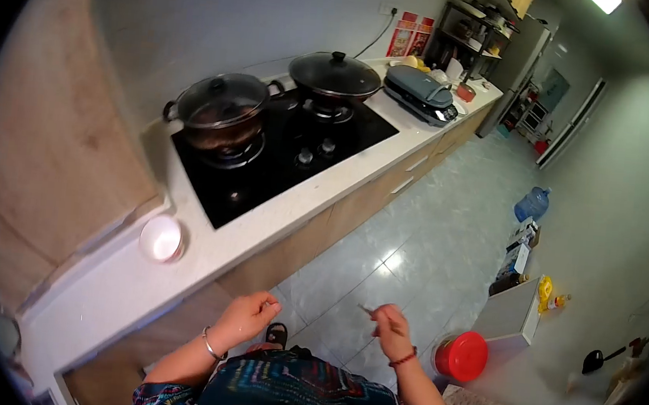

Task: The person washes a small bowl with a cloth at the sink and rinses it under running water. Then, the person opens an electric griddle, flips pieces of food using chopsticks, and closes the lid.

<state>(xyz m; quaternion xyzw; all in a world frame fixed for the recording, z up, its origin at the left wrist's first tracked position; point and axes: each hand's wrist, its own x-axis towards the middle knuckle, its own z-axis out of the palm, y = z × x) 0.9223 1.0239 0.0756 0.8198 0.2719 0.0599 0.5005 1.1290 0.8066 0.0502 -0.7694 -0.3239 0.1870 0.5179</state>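
My left hand [247, 321], with a silver bangle at the wrist, is held in front of my body near the counter's front edge. Its fingers are curled together; what they hold, if anything, is hidden. My right hand [393, 335], wearing a red bracelet, is over the floor to the right. Its fingers pinch a small, thin, greyish thing [365, 310], too small to name. Nearest to my left hand on the counter is a white cup [161, 239]. Neither hand touches the counter.
A lidded pot [222, 109] and a lidded wok [335, 76] stand on the black gas stove [260, 185]. Beyond is a grey electric griddle [421, 91]. At right are a red-lidded bucket [465, 357], a low cabinet [506, 315] and a blue water jug [532, 204].
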